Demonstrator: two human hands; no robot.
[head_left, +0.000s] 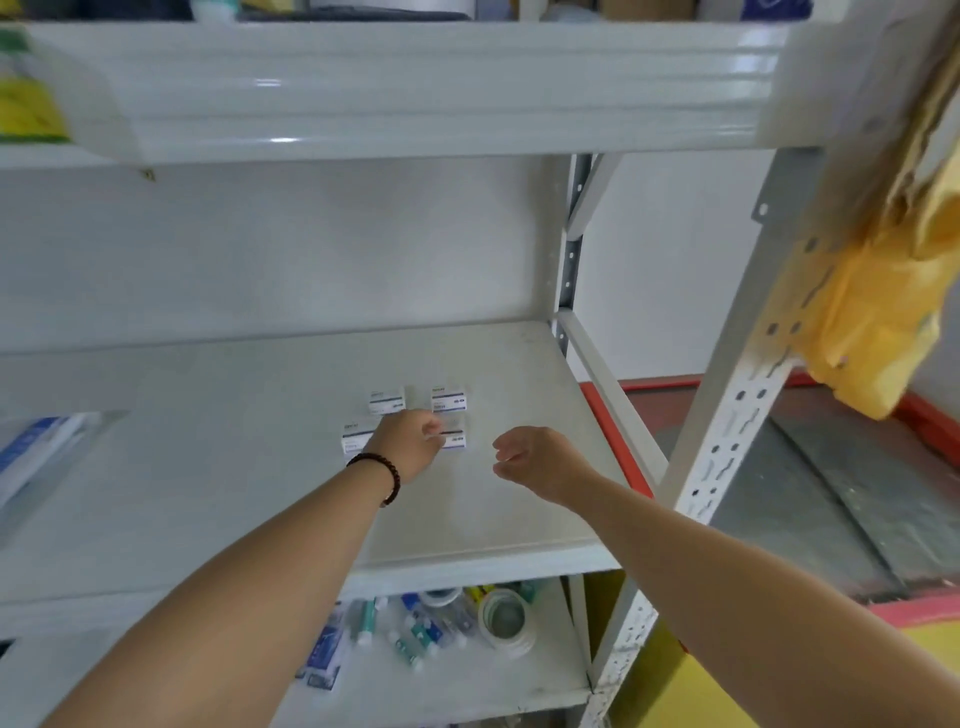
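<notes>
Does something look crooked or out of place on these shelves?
Mostly tidy. Of the four small boxes, the front left box sits shifted left of the back left box, so the grid looks uneven; the left hand pinches the front right box. On the lower shelf, small bottles lie jumbled on their sides.

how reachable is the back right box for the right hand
Probably yes: the right hand hovers empty, with only bare shelf between it and the back right box.
</notes>
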